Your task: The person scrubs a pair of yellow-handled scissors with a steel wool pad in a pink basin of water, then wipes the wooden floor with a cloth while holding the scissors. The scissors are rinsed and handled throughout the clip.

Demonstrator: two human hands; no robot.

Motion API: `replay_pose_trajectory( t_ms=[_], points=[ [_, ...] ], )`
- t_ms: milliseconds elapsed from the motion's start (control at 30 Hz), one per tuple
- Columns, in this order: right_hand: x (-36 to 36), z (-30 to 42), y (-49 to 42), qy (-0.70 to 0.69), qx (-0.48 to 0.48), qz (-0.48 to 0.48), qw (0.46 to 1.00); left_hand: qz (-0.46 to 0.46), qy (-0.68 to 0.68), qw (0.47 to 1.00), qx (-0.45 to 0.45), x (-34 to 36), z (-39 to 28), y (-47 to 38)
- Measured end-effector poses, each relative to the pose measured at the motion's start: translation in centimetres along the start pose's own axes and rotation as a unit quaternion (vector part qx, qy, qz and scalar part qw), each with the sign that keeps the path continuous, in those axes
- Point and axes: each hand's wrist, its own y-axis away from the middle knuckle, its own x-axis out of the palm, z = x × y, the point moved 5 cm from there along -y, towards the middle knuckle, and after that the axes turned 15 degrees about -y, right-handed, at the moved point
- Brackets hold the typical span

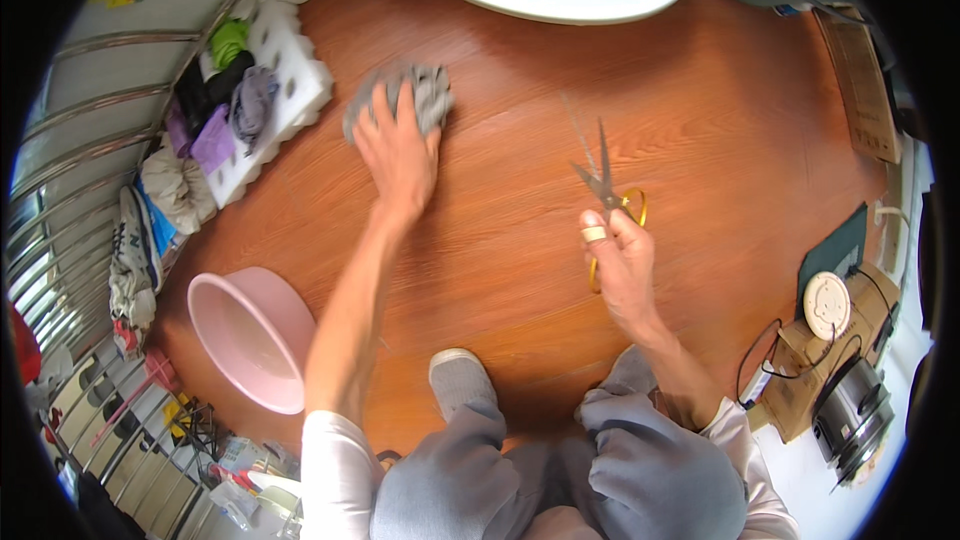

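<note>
My left hand [394, 154] lies over a crumpled grey cloth [431, 94] on the wood-grain floor [495, 187], its fingers spread and curled into the fabric. In my right hand [624, 262] is a pair of scissors [604, 184] with gold-coloured handle loops. The blades stand apart and point away from me, with a pale streak on the floor close to their tips. A light band wraps the right thumb. Part of the scissors' handles is hidden behind the fingers.
A white basin [547, 11] of water stands at the far edge. A pink basin [259, 330] tilts at left. Clothes rest on a white foam block [296, 82] beside metal bars. At right are a cardboard box [787, 382], cables and a dark appliance [851, 409].
</note>
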Motion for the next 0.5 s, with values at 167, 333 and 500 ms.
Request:
replay_pose_trajectory(
  t_ms=[167,333,500],
  points=[
    [-2.6,0.8,1.5,0.028,-0.012,-0.01,0.999,-0.002,0.028,0.999,0.029,-1.3,-2.7,-13.4],
    [-6.3,1.3,1.8,-0.02,-0.024,-0.087,0.996,-0.027,-0.023,0.995,0.091,-2.3,-8.4,-8.7],
    [-9.2,2.6,0.0,-0.081,-0.055,-0.155,0.983,-0.033,0.068,0.959,0.275,-3.9,-20.6,3.8]
  ],
)
